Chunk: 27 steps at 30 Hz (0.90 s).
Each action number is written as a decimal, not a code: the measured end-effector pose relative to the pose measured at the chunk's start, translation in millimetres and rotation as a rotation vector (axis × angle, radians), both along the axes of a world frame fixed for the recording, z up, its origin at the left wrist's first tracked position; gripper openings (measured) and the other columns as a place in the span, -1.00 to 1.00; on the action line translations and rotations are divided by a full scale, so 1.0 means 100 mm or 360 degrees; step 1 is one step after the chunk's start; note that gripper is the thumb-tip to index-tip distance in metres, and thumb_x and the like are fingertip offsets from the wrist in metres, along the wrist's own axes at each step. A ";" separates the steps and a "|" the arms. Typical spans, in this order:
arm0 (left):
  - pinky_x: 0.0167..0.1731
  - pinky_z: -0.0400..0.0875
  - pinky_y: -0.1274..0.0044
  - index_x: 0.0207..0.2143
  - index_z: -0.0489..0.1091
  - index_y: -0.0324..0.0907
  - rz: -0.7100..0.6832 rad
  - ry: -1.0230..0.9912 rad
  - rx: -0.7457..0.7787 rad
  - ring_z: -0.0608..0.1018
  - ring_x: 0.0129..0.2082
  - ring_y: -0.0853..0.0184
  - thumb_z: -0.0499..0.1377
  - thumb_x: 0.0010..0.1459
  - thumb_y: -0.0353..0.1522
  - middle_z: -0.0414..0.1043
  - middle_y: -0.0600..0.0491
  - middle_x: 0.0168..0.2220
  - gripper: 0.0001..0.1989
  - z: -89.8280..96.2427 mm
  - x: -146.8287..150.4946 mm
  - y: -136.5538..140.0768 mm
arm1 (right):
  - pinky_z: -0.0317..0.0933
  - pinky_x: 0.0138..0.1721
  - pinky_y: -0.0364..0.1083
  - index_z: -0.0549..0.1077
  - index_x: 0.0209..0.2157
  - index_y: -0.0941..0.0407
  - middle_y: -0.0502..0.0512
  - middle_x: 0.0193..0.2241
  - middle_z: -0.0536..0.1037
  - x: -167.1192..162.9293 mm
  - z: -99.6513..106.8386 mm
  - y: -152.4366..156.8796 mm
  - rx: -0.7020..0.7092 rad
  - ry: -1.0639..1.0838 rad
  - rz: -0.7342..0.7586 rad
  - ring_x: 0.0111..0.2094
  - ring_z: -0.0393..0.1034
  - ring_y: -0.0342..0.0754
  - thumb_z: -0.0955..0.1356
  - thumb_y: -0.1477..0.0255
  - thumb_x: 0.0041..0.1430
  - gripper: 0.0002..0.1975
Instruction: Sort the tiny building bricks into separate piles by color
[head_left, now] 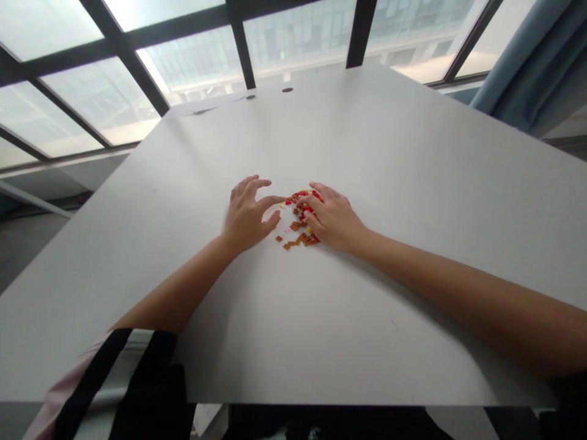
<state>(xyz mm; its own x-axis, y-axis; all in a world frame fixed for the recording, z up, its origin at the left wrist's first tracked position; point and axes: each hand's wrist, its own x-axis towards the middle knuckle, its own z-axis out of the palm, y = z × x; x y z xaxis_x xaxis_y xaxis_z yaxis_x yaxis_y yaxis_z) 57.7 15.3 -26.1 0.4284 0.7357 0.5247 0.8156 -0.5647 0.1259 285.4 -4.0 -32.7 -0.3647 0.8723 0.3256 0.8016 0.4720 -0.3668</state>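
Observation:
A small pile of little brown, red and yellow pieces (301, 241) that look like toy building bricks lies mid-table between my hands. To its left is my left hand (250, 211), fingers spread and curved, the index fingertip reaching to the pile's upper left edge. My right hand (332, 217) rests over the right side of the pile with its fingers apart, covering some of the red pieces. Whether a piece sits under those fingertips is hard to see. A few brown pieces lie loose at the near side.
The pile lies on a large white table (284, 330). Two dark round holes (287, 90) are near its far edge. Beyond stand windows with dark frames (236, 36). A blue-grey curtain (536, 67) hangs at the right.

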 end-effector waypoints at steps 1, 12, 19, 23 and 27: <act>0.35 0.15 0.05 -0.06 0.60 0.08 -0.0008 0.0009 -0.0016 0.30 0.36 0.00 0.26 0.25 -0.33 0.41 0.01 0.20 -0.77 0.00 0.01 0.00 | 0.13 0.30 0.34 0.49 0.13 0.15 0.45 0.36 0.30 0.00 -0.01 0.00 0.0007 0.0016 -0.0014 0.37 0.19 0.27 0.17 0.38 0.40 -0.58; 0.36 0.18 0.11 -0.30 0.57 -0.01 -0.0119 -0.0057 -0.0064 0.42 0.29 0.09 0.28 0.22 -0.31 0.48 0.03 0.16 -0.95 0.05 0.02 -0.02 | 0.13 0.33 0.31 0.53 0.09 0.16 0.43 0.32 0.35 0.04 0.00 -0.08 -0.0012 0.0078 -0.0051 0.35 0.23 0.26 0.19 0.40 0.37 -0.59; 0.37 0.16 0.10 -0.31 0.55 -0.02 -0.0029 -0.0094 -0.0166 0.41 0.30 0.07 0.34 0.13 -0.30 0.47 0.00 0.18 -0.94 0.03 0.04 -0.02 | 0.15 0.31 0.33 0.54 0.07 0.12 0.40 0.30 0.37 0.06 -0.03 -0.09 0.0016 0.0107 -0.0060 0.32 0.26 0.27 0.20 0.39 0.36 -0.61; 0.37 0.16 0.08 -0.34 0.54 -0.03 -0.0008 -0.0116 -0.0227 0.46 0.25 0.08 0.35 0.07 -0.37 0.49 -0.01 0.16 -0.92 0.01 0.07 0.01 | 0.16 0.31 0.31 0.54 0.08 0.12 0.39 0.31 0.36 0.07 -0.03 -0.08 0.0027 0.0097 -0.0069 0.32 0.26 0.26 0.22 0.40 0.36 -0.62; 0.36 0.18 0.07 -0.36 0.55 -0.04 -0.0033 -0.0138 -0.0260 0.48 0.23 0.09 0.35 0.07 -0.39 0.50 0.00 0.16 -0.93 0.01 0.09 0.02 | 0.14 0.34 0.27 0.55 0.06 0.16 0.43 0.30 0.35 0.08 -0.03 -0.06 0.0011 0.0077 -0.0061 0.34 0.24 0.24 0.21 0.40 0.37 -0.62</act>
<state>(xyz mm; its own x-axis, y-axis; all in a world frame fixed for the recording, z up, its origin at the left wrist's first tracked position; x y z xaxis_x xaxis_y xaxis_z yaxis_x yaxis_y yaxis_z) 66.6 16.8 -25.5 0.4026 0.8056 0.4346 0.7864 -0.5474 0.2863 293.6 -10.1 -35.8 -0.3145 0.8832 0.3479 0.8006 0.4437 -0.4026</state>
